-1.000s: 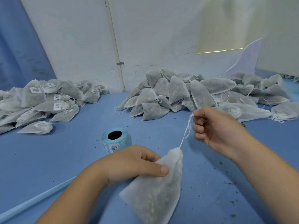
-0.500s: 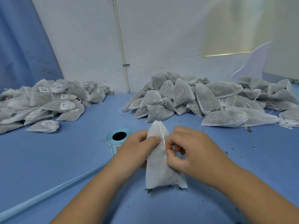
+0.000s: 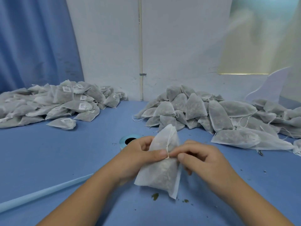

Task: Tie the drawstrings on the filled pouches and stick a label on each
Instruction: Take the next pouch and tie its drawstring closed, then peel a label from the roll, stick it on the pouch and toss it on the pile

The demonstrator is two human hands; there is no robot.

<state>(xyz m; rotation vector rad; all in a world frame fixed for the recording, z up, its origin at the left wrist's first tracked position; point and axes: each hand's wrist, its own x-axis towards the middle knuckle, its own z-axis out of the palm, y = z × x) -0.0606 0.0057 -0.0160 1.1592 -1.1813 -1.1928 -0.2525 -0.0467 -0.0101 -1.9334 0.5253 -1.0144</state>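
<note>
1. Gripping pouch (image 3: 160, 168) at lower centre of frame with left hand (image 3: 140, 154): fingers curled round the back, thumb pressed across the front.
2. Pinching drawstring (image 3: 169, 141) with right hand (image 3: 200, 157), thumb and forefinger closed on it about halfway up the pouch front, right beside the left thumb tip. Remaining fingers curled loosely underneath.
3. Pouch near upright, bottom edge touching blue table (image 3: 81, 152), top tapering to a point. Greenish fill visible through the white mesh.
4. Drawstring running from the pinch up the pouch front to the gathered neck. Knotted or not: cannot tell.
5. Just behind left hand, partly hidden by it: label roll (image 3: 128, 139), light blue, dark core hole showing.
6. Left of frame, mid-height: labelled pile (image 3: 53, 103) of pouches, white barcode stickers face up on several.
7. Centre-right through to right edge: unlabelled pile (image 3: 211, 115) of filled pouches, loose strings trailing out.
8. Lower left, running diagonally across the table: pale blue strip (image 3: 45, 193).
9. Just below the pouch's bottom corner: green leaf crumbs (image 3: 155, 196) on the table, finer specks scattered toward lower right.
10. Upper left: blue curtain (image 3: 32, 43). Top centre: white wall with vertical pipe (image 3: 140, 46).
</note>
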